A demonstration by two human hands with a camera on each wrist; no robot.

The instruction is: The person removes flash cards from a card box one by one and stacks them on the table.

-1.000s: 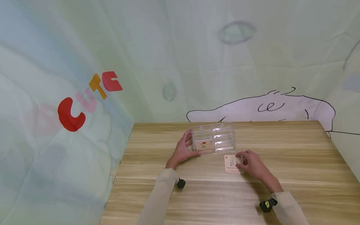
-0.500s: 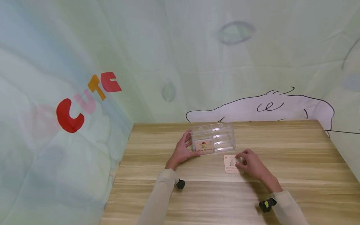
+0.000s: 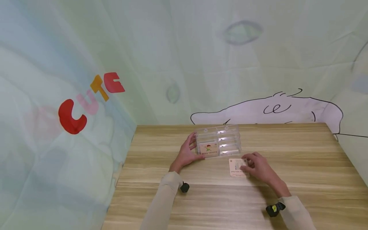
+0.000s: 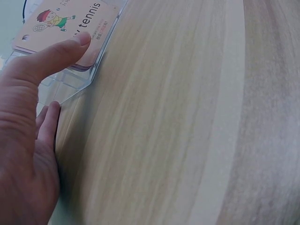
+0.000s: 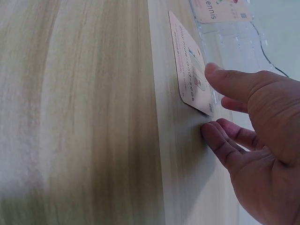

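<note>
Woodgrain table (image 3: pixel 302 166): left hand (image 3: pixel 186 154) braces clear box (image 3: pixel 227 142); right hand (image 3: pixel 258 166) fingertips (relaxed) on flat card (image 3: pixel 236 167).

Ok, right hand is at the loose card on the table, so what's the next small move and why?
Probably pinch the loose picture card by its right edge and lift. It lies flat on the wooden table, the right hand has fingertips on it without a grip, and the left hand braces the clear plastic card holder.

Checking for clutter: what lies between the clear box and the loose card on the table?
Nothing: in the head view only bare table separates the clear box from the loose card.
</note>
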